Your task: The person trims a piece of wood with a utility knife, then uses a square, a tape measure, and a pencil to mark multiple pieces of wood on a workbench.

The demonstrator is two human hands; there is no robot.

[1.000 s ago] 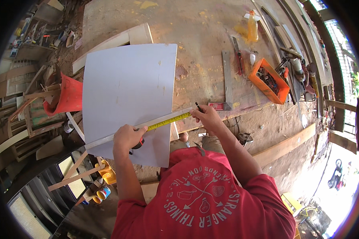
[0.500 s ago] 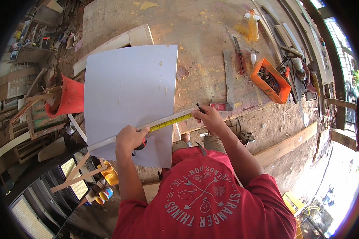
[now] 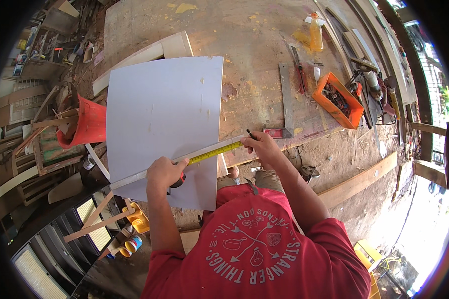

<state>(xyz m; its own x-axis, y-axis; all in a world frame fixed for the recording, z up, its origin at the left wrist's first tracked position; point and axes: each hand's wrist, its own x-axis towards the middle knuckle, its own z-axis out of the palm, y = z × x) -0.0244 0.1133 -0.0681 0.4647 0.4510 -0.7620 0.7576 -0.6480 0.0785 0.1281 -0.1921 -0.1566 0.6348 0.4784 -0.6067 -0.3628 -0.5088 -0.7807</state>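
A large white board (image 3: 159, 109) lies on the workbench and overhangs its near edge. Slanting across the board's near part is a narrow pale strip (image 3: 134, 180). My left hand (image 3: 164, 172) is closed round a black-and-red tape measure (image 3: 178, 181) and rests over the strip. The yellow tape blade (image 3: 214, 151) is drawn out along the strip to my right hand (image 3: 262, 146). In that hand, fingers pinch the far end of the strip and tape, and a dark pen (image 3: 249, 132) sticks up from them. The exact grip of the right fingertips is partly hidden.
On the workbench (image 3: 257, 94) are a carpenter's square (image 3: 287, 102), an orange bin of small hardware (image 3: 354, 115), an orange bottle (image 3: 316, 34) and a power tool (image 3: 374, 84). A red bucket (image 3: 91, 119) stands at left. A plank (image 3: 359, 179) lies at right.
Almost nothing differs. The board, strip and both hands appear shifted a few pixels rightward, with the tape still stretched between the hands.
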